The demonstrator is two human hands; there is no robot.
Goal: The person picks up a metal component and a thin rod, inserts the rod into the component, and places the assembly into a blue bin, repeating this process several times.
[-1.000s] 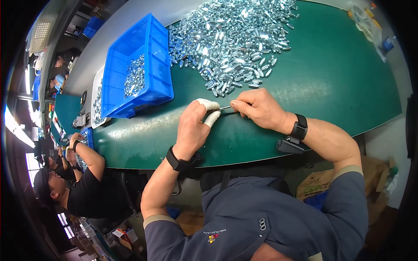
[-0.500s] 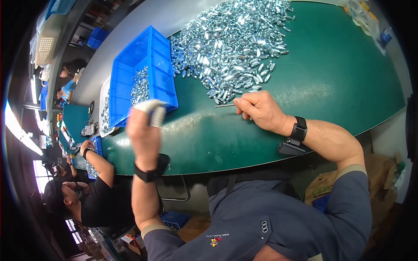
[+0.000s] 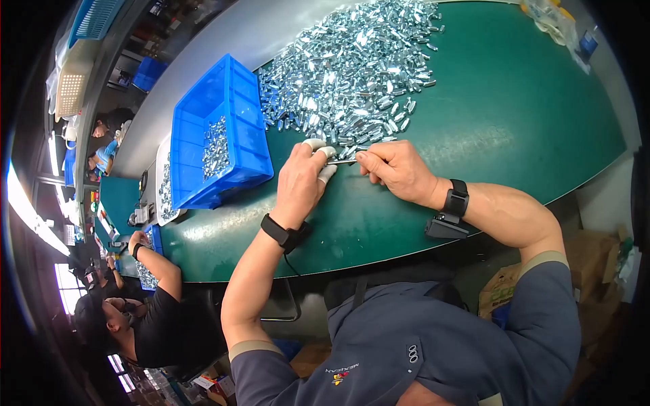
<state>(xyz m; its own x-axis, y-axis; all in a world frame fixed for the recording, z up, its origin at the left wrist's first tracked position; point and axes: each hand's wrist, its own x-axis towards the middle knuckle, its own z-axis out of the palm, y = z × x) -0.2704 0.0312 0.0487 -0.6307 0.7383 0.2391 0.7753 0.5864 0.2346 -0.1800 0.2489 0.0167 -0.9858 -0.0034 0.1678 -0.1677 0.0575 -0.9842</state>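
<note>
- Pinching a small silver metal part (image 3: 344, 162) from both ends, the left hand (image 3: 299, 184) and right hand (image 3: 399, 170) meet just above the green table (image 3: 514, 128).
- Left fingertips (image 3: 325, 151), capped in white finger cots, are closed on one end; right fingers clamp the other.
- The part sits at the near edge of the heap of shiny metal parts (image 3: 352, 74).
- A blue bin (image 3: 230, 135) holding a few parts lies just left.

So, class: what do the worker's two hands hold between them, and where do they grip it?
A small silvery metal part, pinched at its ends: left hand with taped fingertips, right hand with thumb and forefinger.
</note>
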